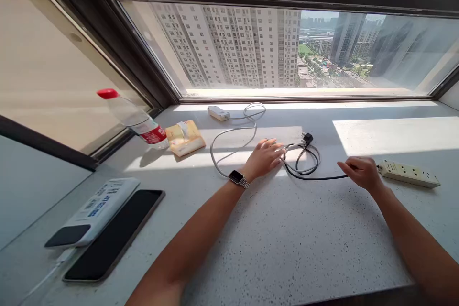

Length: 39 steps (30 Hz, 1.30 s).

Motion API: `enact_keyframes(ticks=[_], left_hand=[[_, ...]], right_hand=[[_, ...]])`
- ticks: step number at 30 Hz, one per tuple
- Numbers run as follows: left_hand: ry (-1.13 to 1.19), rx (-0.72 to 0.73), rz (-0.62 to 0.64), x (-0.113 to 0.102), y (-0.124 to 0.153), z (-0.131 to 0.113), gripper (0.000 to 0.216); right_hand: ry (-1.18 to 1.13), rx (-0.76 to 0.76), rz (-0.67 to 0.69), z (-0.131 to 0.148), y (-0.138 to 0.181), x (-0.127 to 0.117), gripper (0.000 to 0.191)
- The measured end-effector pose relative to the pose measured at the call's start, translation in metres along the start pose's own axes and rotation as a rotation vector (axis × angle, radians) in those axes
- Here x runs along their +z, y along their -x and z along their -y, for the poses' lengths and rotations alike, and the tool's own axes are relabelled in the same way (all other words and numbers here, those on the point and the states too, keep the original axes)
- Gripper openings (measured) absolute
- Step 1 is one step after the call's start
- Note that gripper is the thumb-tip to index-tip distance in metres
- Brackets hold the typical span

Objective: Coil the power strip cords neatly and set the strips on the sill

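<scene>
At the left end of the tabletop (287,244): a white cable (46,275) is led up to the near end of a white printed device (102,205).
Phone (114,234): laid just to the right of the device, dark screen upward.
Bottle (139,123): stood on its base near the window frame (136,57); a red cap and a red label are carried on its clear body.
Yellow packet (186,138): laid just beside the foot of the bottle.
White block (218,114): set near the window, with a pale cord (233,129) run out from it in loose bends until it is hidden by the left wrist.
Watch (236,178): worn on the left wrist.
Left hand (263,158): held low, palm down, fingers spread and extended, their tips at the left side of the coiled cord.
Coiled cord (304,171): gathered on the tabletop between the two hands, in grey and black loops.
Black plug (307,138): rested at the far side of the coil.
Right hand (360,172): placed where the black length (326,178) from the coil is lost to view; its fingers are curled, but whether the cord is gripped cannot be made out.
Power strip (409,173): laid just right of the right hand, sockets upward.
</scene>
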<state>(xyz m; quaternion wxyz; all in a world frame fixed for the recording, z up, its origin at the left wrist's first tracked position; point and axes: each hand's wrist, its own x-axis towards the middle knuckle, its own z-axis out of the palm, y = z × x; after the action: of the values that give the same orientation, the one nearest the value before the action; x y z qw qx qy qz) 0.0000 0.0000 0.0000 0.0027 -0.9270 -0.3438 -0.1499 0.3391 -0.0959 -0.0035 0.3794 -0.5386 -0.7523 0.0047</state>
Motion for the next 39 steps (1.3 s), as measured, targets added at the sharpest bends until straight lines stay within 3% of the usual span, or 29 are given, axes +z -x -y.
enact_keyframes(ticks=[5,10,14,19,22,26,29,32,35,37,39], left_hand=[[-0.049,0.091,0.031,-0.002,-0.026,0.010,0.020],[0.018,0.093,-0.134,-0.027,-0.052,-0.003,0.027],[0.076,-0.124,-0.288,-0.043,-0.073,-0.013,0.024],[0.122,-0.567,-0.389,-0.057,-0.094,0.003,0.014],[0.125,-0.750,-0.402,-0.060,-0.095,0.019,0.015],[0.077,-0.822,-0.351,-0.052,-0.083,0.035,0.019],[0.029,-0.872,-0.195,-0.041,-0.068,0.040,0.024],[-0.026,-0.873,-0.026,-0.031,-0.055,0.043,0.025],[-0.036,-0.842,0.013,-0.025,-0.045,0.037,0.026],[-0.087,-0.795,-0.049,-0.024,-0.038,0.025,0.033],[-0.143,-0.659,-0.144,-0.023,-0.028,0.006,0.035]], right_hand=[[0.277,-0.017,0.289,0.031,0.010,0.013,0.055],[0.338,-0.009,0.431,0.092,0.015,0.056,0.035],[0.243,-0.119,0.521,0.107,0.025,0.062,0.037],[0.099,-0.408,0.490,0.097,0.057,0.032,0.042],[0.053,-0.442,0.540,0.092,0.078,0.010,0.037],[0.064,-0.263,0.723,0.082,0.088,-0.025,0.032],[0.160,0.011,0.874,0.073,0.079,-0.052,0.036],[0.245,0.255,0.963,0.068,0.064,-0.068,0.027],[0.215,0.333,0.996,0.079,0.047,-0.063,0.032],[0.174,0.339,0.982,0.095,0.036,-0.048,0.041],[0.194,0.350,0.963,0.114,0.026,-0.028,0.045]])
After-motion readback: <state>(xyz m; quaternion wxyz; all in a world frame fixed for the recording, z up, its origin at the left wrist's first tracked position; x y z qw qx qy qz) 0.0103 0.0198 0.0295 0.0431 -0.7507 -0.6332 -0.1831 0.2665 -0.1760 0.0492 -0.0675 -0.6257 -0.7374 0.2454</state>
